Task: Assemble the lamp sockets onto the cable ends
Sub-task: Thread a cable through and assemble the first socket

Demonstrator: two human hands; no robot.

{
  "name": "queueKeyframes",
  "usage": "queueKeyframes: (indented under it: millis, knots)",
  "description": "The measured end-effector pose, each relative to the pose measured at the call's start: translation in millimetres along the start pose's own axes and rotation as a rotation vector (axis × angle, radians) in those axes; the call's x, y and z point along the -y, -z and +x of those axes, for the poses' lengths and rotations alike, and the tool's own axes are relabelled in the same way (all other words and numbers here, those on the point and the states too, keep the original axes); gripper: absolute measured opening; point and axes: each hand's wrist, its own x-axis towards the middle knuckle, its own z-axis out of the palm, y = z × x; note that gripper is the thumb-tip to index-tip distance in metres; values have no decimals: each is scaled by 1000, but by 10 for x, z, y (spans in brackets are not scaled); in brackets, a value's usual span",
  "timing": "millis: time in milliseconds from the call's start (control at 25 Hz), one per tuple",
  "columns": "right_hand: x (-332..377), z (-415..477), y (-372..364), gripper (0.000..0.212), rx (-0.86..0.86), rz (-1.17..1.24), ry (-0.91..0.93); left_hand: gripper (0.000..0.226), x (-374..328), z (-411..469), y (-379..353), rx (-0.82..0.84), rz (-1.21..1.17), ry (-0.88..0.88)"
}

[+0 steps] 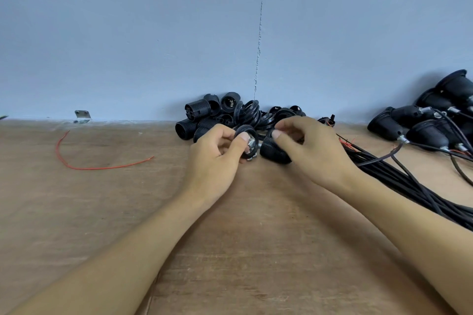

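Bare forearms (133, 250) reach forward across a wooden surface (243, 250) toward a pile (204, 120) of loose black lamp-socket parts heaped against a blue wall.

Far left of the pile, a loose red wire (84, 162) curves on the surface, with a small metal bracket (82, 116) behind it at the wall's foot.

Just in front of the pile, the left hand (217, 158) pinches a black ring (247, 135) with a small metal fitting between thumb and fingers. Beside it, the right hand (312, 151) curls over a ribbed black socket (275, 152), gripping it at the top with thumb and fingertips. The two parts are close together, nearly touching.

Right of the pile, a bundle of black cables (399, 179) runs off toward the lower right, red cores showing at the ends. Farther right lie finished sockets (422, 133) already on their cables.

The plastic parts look light, rigid and smooth, so they are best held around the ribbed sides. The cables look limp and would need holding close to the end.
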Motion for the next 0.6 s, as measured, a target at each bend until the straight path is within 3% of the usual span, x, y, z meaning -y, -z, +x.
queueKeyframes:
  millis: [120, 400, 600]
  knots:
    - [-66, -79, -3, 41, 155, -315, 21, 18, 2, 13, 22, -33, 52, 30]
    - [-63, -253, -7, 39, 12, -94, 280, 19, -24, -27, -22, 105, -157, 117]
    - [-98, -266, -25, 42, 42, -82, 287, 31, -57, -55, -34, 174, -152, 138]
